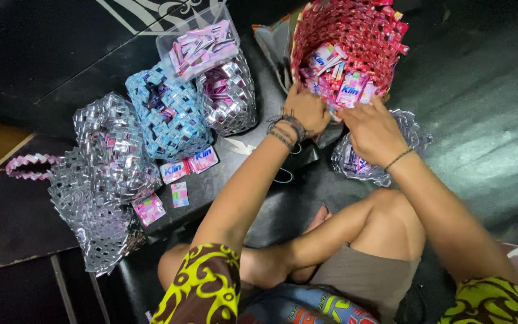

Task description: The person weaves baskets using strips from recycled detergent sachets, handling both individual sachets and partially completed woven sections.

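Hands are set on the near rim of a red woven basket (355, 42), which lies tipped on the dark floor (481, 120) with its mouth toward the person. The left hand (308, 110) is closed around the rim; the right hand (372, 129) is pressed on the edge just beside it, but whether its fingers are closed cannot be told. Folded wrappers (338, 75) can be seen inside the basket. For this step to go well, the rim would best be held steady by one hand while strips are tucked tight and even by the other. Under the right wrist, one small silver woven piece (361, 163) lies. Further left, one blue woven basket (169, 114) and one small silver basket (229, 96) are set beside each other, with one clear tub (196, 42) of strips on top. Two larger silver woven pieces (103, 180) are laid at the far left, and about four loose wrappers (181, 171) are scattered near them.
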